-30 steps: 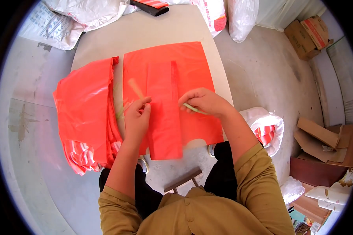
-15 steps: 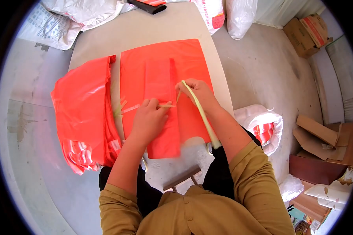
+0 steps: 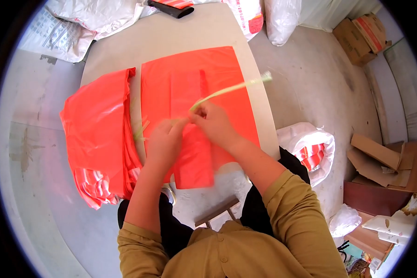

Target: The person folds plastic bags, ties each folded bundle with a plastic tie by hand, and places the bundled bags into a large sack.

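A red sheet [image 3: 227, 69] lies flat on the table [image 3: 171, 34], with a narrow folded red strip [image 3: 194, 167] on it. Over that strip my two hands meet. My right hand [image 3: 211, 123] is closed on a pale green band [image 3: 236, 87], whose loose end points up and right past the sheet. My left hand [image 3: 164, 139], somewhat blurred, has its fingers pinched together beside the right fingertips, on a part of the band. To the left is a thick stack of red bags [image 3: 99, 125]. Short yellowish band pieces [image 3: 142, 131] lie between stack and sheet.
An open white sack [image 3: 326, 143] holding red and white items stands at the table's right. White sacks [image 3: 106, 14] and a dark roll [image 3: 173, 10] are at the far edge. Cardboard boxes [image 3: 361, 41] stand at right, and a wooden stool part [image 3: 217, 211] shows below.
Both hands have come together over the folded strip. The band's long end, hanging by the right forearm half a second ago, now swings up to the right.
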Demonstrator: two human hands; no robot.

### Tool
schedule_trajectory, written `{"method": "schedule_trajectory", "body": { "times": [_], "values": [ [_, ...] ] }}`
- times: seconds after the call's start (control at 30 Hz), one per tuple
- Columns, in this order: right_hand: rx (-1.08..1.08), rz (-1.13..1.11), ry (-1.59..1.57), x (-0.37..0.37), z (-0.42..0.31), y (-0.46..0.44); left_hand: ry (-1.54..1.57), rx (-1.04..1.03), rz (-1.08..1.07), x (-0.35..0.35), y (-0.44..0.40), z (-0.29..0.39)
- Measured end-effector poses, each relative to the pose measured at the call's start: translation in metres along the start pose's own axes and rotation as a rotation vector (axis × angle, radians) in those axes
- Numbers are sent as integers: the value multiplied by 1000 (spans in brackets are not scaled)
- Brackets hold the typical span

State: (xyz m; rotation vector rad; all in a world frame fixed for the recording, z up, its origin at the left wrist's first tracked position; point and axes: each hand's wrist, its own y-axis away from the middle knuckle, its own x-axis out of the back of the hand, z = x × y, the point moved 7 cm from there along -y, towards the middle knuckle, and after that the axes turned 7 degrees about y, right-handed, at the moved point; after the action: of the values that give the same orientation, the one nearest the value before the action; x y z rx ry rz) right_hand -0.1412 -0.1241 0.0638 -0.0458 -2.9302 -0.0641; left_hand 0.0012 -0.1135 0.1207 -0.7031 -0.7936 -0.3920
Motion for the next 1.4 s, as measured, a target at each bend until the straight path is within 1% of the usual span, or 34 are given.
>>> {"method": "schedule_trajectory", "body": {
  "times": [0.03,0.13,0.23,0.3,0.33,0.4,0.43,0.5,0.53,0.6,0.73,0.8,0.83,0.9,0.93,1.0,1.03,1.1,1.2,1.23,1.33,1.4],
  "values": [
    [4,-29,31,-5,-3,2,-4,-32,-12,-2,1,3],
    [192,-113,212,-22,-7,3,-3,-94,-31,-5,6,7],
    [284,-165,129,-28,-10,3,63,-111,18,-1,10,8],
    [280,-157,167,-30,-4,3,146,-141,87,6,8,10],
    [277,-153,187,-32,-3,3,216,-48,145,7,10,5],
    [205,-153,204,-33,-4,5,356,138,260,8,16,-5],
    [169,-154,212,-33,-5,5,338,202,252,12,15,-7],
    [147,-128,128,-33,1,3,302,330,233,23,11,-10],
    [136,-115,87,-33,3,1,262,297,148,17,12,-17],
    [125,-119,101,-31,5,-1,180,234,-19,5,16,-35],
    [94,-164,113,-28,-1,0,163,337,13,3,20,-42],
    [96,-80,145,-26,-1,2,167,364,48,4,20,-43],
    [97,-38,159,-24,-3,3,279,475,54,1,24,-50],
    [234,-108,404,-24,-20,8,509,694,68,-9,35,-64],
    [302,-142,527,-25,-26,10,538,718,13,-13,36,-65],
    [556,-10,581,-28,-37,18,599,764,-99,-19,38,-68],
    [683,57,605,-29,-42,24,538,669,-103,-16,34,-63],
    [663,9,656,-30,-38,23,415,482,-110,-10,28,-49],
    [582,-75,647,-30,-27,19,355,387,-136,0,21,-35],
    [549,-105,631,-30,-23,16,385,411,-133,-1,23,-38],
    [354,-389,448,-35,-13,8,479,505,-126,-5,28,-49],
    [333,-384,469,-32,-22,12,553,588,-131,-7,31,-54]
  ]
}}
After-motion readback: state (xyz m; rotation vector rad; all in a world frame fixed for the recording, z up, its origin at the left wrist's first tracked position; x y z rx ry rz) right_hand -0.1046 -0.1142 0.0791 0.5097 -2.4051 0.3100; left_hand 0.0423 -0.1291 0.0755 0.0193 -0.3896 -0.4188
